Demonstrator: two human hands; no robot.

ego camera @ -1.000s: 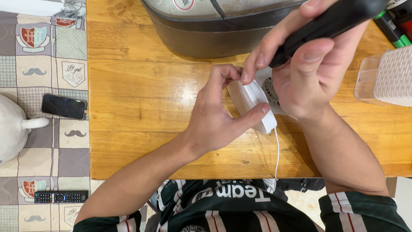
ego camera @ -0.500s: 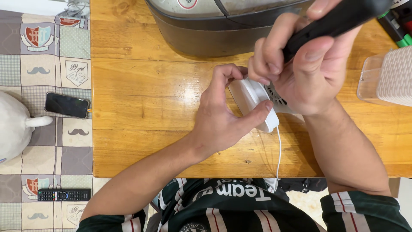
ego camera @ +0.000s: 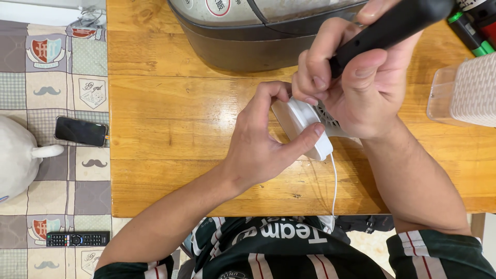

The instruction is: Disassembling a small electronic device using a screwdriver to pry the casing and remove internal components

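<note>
The right hand (ego camera: 361, 88) hides the white device's (ego camera: 305, 121) far side; the black handle (ego camera: 392, 26) and grey cooker (ego camera: 258, 31) run off the top edge.

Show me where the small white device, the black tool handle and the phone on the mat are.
small white device (ego camera: 305, 126): head view, on its rounded white body between the hands.
black tool handle (ego camera: 398, 23): head view, on the middle of the handle.
phone (ego camera: 81, 131): head view, on the middle of its dark screen.

A glossy varnished wood table (ego camera: 170, 134) is seen. A smooth white plastic device (ego camera: 305, 124) is gripped mid-frame; a matt black plastic handle (ego camera: 392, 26) is held at upper right.
</note>
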